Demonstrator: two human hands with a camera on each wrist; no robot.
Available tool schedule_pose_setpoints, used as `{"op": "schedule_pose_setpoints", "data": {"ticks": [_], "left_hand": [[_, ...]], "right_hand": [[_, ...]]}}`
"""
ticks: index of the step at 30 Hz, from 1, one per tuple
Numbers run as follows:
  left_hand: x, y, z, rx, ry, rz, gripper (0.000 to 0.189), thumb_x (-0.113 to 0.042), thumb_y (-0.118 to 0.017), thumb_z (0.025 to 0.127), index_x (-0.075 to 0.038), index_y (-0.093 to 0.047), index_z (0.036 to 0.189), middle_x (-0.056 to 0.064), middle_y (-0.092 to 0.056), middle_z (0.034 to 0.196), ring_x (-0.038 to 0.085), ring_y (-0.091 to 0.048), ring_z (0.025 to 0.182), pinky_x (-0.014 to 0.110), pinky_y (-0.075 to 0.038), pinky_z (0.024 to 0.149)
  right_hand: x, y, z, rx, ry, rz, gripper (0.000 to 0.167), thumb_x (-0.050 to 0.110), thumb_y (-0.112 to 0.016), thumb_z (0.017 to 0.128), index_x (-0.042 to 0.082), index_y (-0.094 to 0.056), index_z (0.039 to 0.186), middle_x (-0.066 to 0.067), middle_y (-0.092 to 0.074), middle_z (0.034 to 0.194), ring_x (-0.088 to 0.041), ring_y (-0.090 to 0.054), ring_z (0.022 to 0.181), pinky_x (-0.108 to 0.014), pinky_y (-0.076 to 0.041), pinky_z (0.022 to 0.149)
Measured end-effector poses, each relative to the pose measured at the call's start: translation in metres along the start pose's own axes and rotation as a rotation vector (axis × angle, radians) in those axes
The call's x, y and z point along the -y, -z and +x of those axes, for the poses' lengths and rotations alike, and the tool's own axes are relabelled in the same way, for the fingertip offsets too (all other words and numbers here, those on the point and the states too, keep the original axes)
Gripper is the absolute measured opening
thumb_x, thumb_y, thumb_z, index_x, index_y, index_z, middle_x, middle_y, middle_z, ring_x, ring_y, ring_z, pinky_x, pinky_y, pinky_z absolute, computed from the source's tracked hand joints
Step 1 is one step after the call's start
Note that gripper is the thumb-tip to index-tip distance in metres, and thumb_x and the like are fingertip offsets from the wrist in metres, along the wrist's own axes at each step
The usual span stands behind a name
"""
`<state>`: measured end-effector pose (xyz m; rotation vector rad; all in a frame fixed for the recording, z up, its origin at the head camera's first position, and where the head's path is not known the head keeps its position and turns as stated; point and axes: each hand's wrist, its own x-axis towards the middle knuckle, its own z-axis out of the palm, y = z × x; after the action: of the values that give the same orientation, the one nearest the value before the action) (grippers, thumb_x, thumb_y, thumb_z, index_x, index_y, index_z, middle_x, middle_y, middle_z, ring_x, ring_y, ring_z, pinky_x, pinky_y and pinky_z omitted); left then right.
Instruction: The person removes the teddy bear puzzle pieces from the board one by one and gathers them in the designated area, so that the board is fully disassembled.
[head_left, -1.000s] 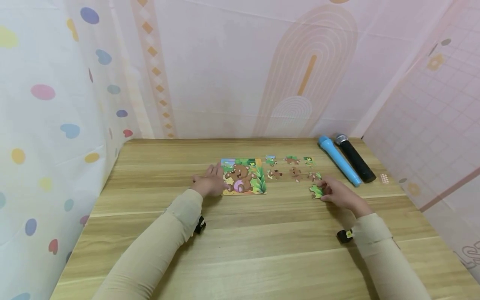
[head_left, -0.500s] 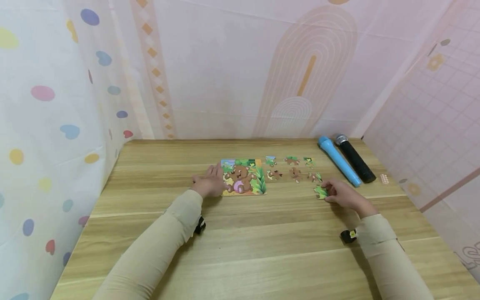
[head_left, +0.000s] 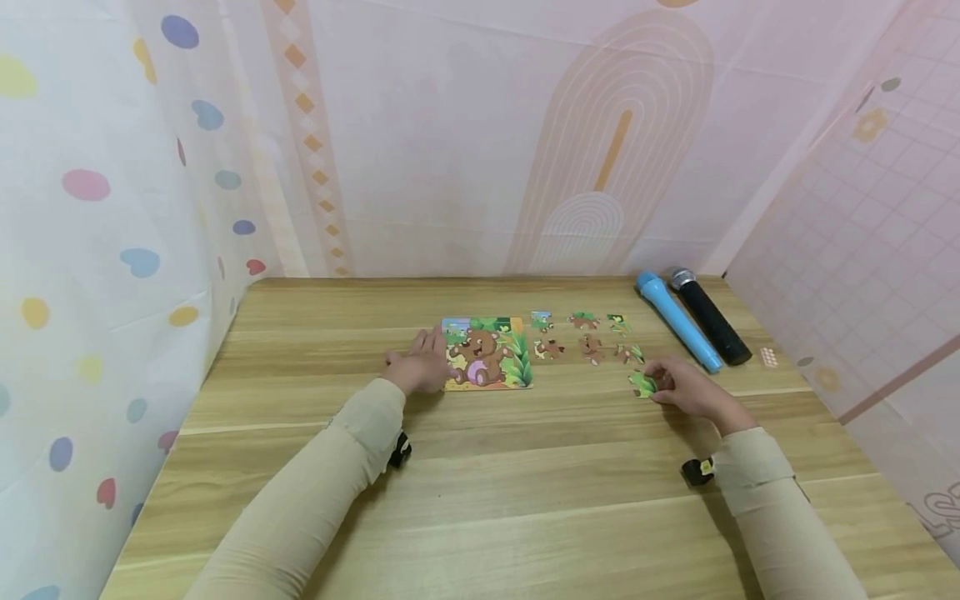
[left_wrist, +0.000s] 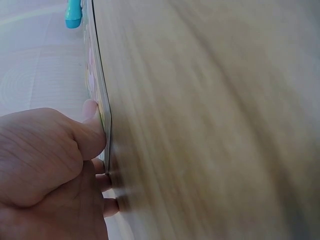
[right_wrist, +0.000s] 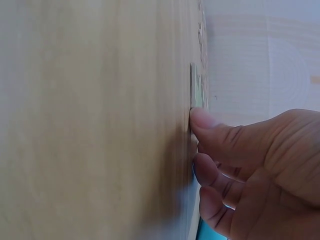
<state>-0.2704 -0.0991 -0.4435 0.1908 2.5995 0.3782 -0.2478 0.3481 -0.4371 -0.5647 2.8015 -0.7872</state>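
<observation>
A jigsaw board (head_left: 487, 354) with a brown bear picture lies flat on the wooden table in the head view. My left hand (head_left: 420, 364) rests at its left edge, fingers stretched along that side; the left wrist view has the thumb (left_wrist: 92, 132) against the board's near edge. Over to the right, my right hand (head_left: 684, 387) pinches a green puzzle piece (head_left: 641, 383) at its right side, low against the table. In the right wrist view the thumb (right_wrist: 205, 120) touches the piece's near edge. Several loose puzzle pieces (head_left: 591, 348) lie in two rows between board and right hand.
A blue microphone (head_left: 678, 322) and a black microphone (head_left: 711, 317) lie slanted at the back right. Near them is a small white item with pinkish dots (head_left: 768, 357). Patterned cloth walls (head_left: 450, 142) border the table's back and sides.
My right hand has shifted slightly to the right with the green puzzle piece, then stayed put over the last half second. The left hand and the board have not moved.
</observation>
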Motion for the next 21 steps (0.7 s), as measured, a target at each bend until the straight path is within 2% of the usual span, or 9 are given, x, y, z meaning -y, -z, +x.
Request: {"op": "schedule_pose_setpoints", "data": {"ticks": [6, 15, 21], "left_hand": [[-0.001, 0.0, -0.002, -0.002, -0.002, -0.005, 0.087, -0.041, -0.04, 0.109, -0.005, 0.023, 0.157, 0.01, 0.019, 0.168, 0.03, 0.015, 0.154, 0.081, 0.004, 0.107], [-0.006, 0.004, -0.012, -0.017, -0.004, -0.008, 0.086, -0.039, -0.041, 0.109, -0.003, 0.018, 0.159, 0.012, 0.015, 0.169, 0.031, 0.012, 0.155, 0.081, 0.005, 0.107], [-0.004, 0.002, -0.008, -0.011, 0.004, -0.007, 0.088, -0.041, -0.043, 0.108, -0.004, 0.019, 0.158, 0.009, 0.019, 0.168, 0.03, 0.014, 0.155, 0.081, 0.003, 0.107]], "right_hand": [[0.0, 0.002, -0.001, 0.02, 0.004, 0.013, 0.032, -0.007, -0.072, 0.088, -0.012, -0.057, 0.116, -0.019, -0.06, 0.102, -0.026, -0.055, 0.087, -0.04, -0.048, 0.075], [0.001, 0.004, -0.001, 0.034, 0.027, 0.018, 0.031, -0.01, -0.072, 0.087, -0.012, -0.057, 0.114, -0.02, -0.06, 0.103, -0.028, -0.057, 0.088, -0.039, -0.05, 0.075], [0.001, 0.003, 0.0, 0.03, 0.046, -0.008, 0.029, -0.01, -0.072, 0.087, -0.01, -0.059, 0.113, -0.02, -0.06, 0.104, -0.027, -0.057, 0.087, -0.04, -0.05, 0.076]]}}
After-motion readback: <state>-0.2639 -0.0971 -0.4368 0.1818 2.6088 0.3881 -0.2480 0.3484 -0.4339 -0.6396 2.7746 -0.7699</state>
